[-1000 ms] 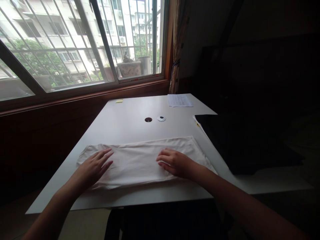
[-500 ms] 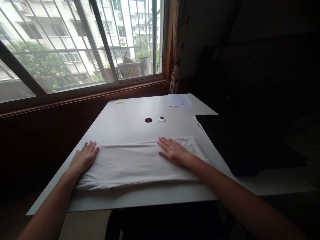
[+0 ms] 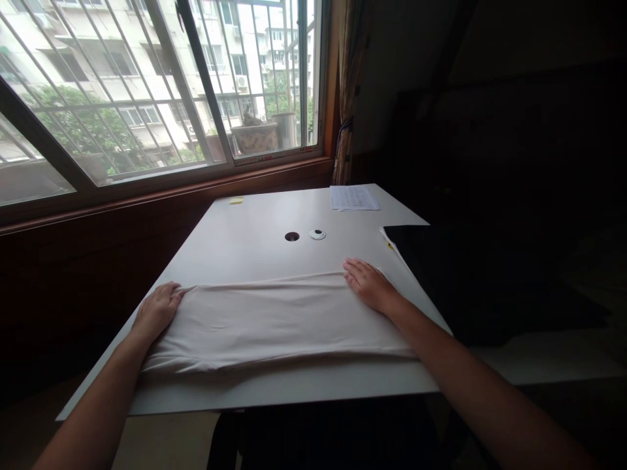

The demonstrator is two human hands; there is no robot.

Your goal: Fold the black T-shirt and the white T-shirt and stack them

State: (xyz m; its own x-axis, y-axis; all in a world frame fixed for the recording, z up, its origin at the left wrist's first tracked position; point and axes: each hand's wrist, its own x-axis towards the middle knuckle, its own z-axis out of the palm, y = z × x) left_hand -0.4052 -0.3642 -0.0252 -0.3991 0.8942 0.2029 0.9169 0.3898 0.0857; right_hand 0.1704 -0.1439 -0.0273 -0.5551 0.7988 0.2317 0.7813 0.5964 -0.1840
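Observation:
A white cloth garment point(image 3: 274, 320), folded into a long flat strip, lies across the table in front of me, with creases along its left part. At its left end my left hand point(image 3: 155, 310) has its fingers bent and drawn together on the far corner. Small folds run from the cloth into those fingers. My right hand point(image 3: 369, 284) rests palm down over the far right corner, its fingers stretched out and pointing away to the left. Part of the cloth's right end is hidden under this hand and forearm.
The white table point(image 3: 255, 222) has a round hole point(image 3: 292, 237) with its cover point(image 3: 317, 234) beside it. Printed papers point(image 3: 354, 198) and a yellow note point(image 3: 236, 200) lie at the back. Dark cloth point(image 3: 470, 281) covers the right side. A barred window point(image 3: 147, 98) stands behind.
My right hand has slid to the right along the cloth. My left hand has shifted slightly left and its fingers have drawn in; the cloth's left end is pulled a little outward.

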